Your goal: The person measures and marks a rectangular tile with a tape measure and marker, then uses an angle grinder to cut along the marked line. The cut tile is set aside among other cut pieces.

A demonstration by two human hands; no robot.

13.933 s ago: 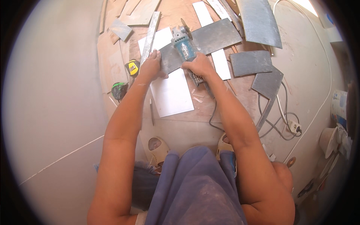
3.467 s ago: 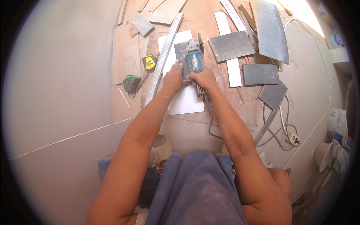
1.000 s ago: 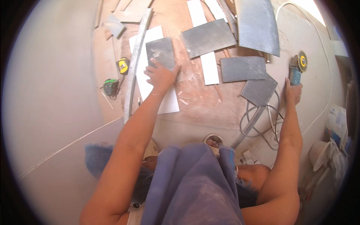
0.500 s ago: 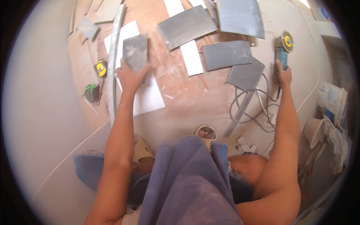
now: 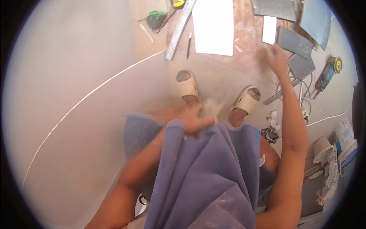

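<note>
My left hand is in front of my body, above the blue cloth of my clothing. Motion smears its fingers, and a pale greyish blur beside them is too unclear to name. Farther out, my right hand is over the floor near the dark grey tiles, its fingers also blurred. An angle grinder with a yellow-centred disc lies on the floor to its right, apart from the hand. A white sheet lies flat ahead of my feet, with a dark pencil-like stick beside it.
A long metal bar lies left of the sheet, near a green-and-black object and a yellow tape measure. The grinder's cord loops near the tiles. A bucket and scraps stand at right.
My right hand has let go of the angle grinder, now on the floor, and moved left. My left hand has drawn back from the small grey tile's place toward my body. The view has shifted.
</note>
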